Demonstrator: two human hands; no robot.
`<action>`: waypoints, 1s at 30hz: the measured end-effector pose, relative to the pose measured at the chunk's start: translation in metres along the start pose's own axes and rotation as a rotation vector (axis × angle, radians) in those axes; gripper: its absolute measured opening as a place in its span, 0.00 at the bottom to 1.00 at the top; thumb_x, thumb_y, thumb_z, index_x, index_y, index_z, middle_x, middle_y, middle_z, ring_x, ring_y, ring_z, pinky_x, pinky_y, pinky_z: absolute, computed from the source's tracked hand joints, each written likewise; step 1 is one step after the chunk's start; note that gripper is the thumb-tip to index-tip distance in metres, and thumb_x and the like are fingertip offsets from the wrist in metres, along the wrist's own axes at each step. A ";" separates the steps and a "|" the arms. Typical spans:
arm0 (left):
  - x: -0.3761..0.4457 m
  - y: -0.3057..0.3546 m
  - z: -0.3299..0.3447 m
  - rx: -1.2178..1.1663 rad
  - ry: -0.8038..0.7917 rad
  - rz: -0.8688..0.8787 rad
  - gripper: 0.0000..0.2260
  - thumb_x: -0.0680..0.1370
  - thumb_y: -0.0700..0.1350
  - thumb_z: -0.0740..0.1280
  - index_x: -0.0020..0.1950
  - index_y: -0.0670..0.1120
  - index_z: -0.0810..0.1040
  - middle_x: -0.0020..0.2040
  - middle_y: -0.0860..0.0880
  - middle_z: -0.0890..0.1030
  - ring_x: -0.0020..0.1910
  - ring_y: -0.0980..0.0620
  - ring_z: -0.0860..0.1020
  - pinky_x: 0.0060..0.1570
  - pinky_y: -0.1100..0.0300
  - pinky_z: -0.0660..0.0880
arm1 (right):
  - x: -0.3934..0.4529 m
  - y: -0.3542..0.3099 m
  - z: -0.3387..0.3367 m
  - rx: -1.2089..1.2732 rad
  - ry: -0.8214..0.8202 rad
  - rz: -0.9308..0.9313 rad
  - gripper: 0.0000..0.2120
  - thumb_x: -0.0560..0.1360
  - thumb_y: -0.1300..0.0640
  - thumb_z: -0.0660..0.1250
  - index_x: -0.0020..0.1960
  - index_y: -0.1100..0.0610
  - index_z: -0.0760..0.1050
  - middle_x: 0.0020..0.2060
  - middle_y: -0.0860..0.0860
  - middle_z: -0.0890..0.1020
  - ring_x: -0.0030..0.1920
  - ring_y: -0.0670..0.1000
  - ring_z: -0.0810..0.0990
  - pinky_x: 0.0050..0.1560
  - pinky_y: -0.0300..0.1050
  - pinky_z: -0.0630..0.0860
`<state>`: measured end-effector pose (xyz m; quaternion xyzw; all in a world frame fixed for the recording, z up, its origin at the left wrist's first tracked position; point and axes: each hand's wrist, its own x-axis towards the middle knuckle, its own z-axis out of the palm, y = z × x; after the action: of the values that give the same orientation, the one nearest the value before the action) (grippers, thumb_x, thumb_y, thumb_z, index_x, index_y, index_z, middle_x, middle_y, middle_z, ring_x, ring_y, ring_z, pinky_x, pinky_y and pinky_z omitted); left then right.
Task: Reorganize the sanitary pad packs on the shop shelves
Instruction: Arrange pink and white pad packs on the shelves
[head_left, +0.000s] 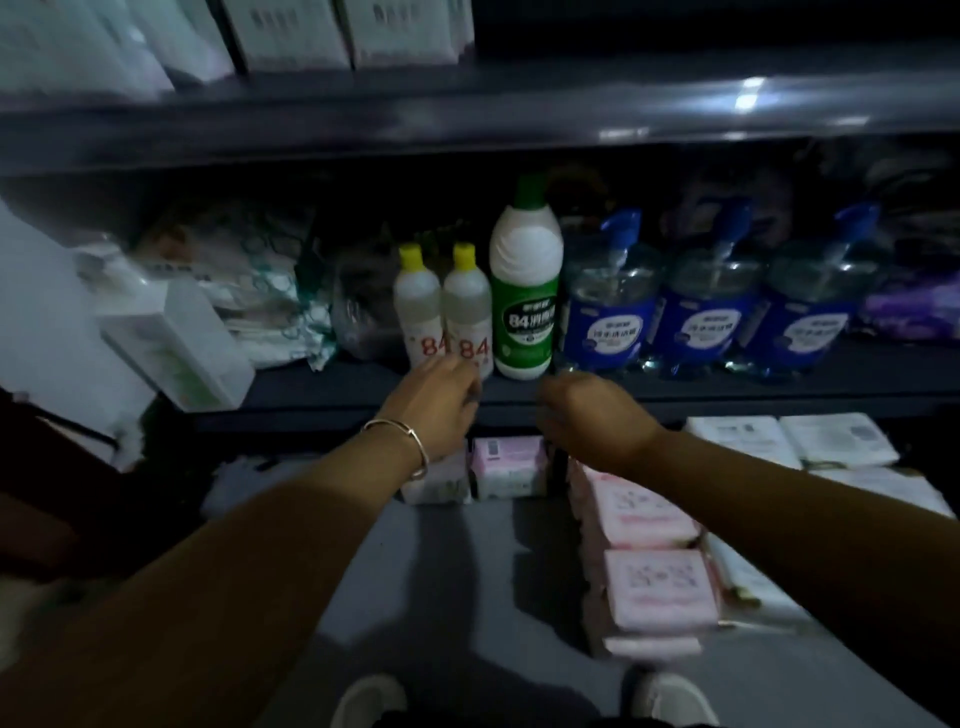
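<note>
Neither grip holds anything, left hand (441, 395) and right hand (587, 415) loosely curled above the lower shelf, where the pink pad pack (509, 462) lies directly below and between them.

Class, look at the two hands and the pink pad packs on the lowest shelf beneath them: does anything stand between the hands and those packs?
Nothing visible does. The left hand and right hand hover in front of the bottle shelf's edge, holding nothing. The pink pad pack sits just below, between the wrists, with open space above it. The 84 bottles stand behind, on the shelf above.
</note>
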<state>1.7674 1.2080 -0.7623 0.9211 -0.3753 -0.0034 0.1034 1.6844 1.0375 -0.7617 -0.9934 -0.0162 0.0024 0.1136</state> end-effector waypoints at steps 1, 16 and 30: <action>-0.004 -0.006 0.017 -0.024 -0.067 -0.007 0.09 0.76 0.44 0.64 0.54 0.43 0.75 0.56 0.44 0.74 0.57 0.44 0.72 0.54 0.54 0.68 | 0.003 -0.001 0.017 -0.003 -0.078 0.002 0.13 0.76 0.56 0.63 0.58 0.60 0.74 0.57 0.58 0.77 0.57 0.58 0.76 0.54 0.50 0.73; 0.010 -0.089 0.165 0.298 -0.450 -0.216 0.42 0.71 0.50 0.73 0.76 0.45 0.50 0.75 0.46 0.56 0.74 0.46 0.55 0.73 0.51 0.51 | 0.074 0.019 0.178 -0.191 -0.411 0.170 0.43 0.72 0.50 0.70 0.76 0.61 0.48 0.72 0.59 0.58 0.71 0.61 0.59 0.71 0.54 0.57; 0.026 -0.097 0.182 0.327 -0.482 -0.183 0.31 0.68 0.49 0.73 0.66 0.46 0.63 0.64 0.46 0.71 0.64 0.45 0.69 0.68 0.51 0.59 | 0.080 0.017 0.189 -0.253 -0.308 0.197 0.21 0.74 0.57 0.63 0.65 0.58 0.64 0.63 0.58 0.71 0.63 0.60 0.69 0.64 0.55 0.63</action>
<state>1.8373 1.2234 -0.9577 0.9282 -0.2998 -0.1708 -0.1389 1.7634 1.0666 -0.9493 -0.9844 0.0635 0.1632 -0.0164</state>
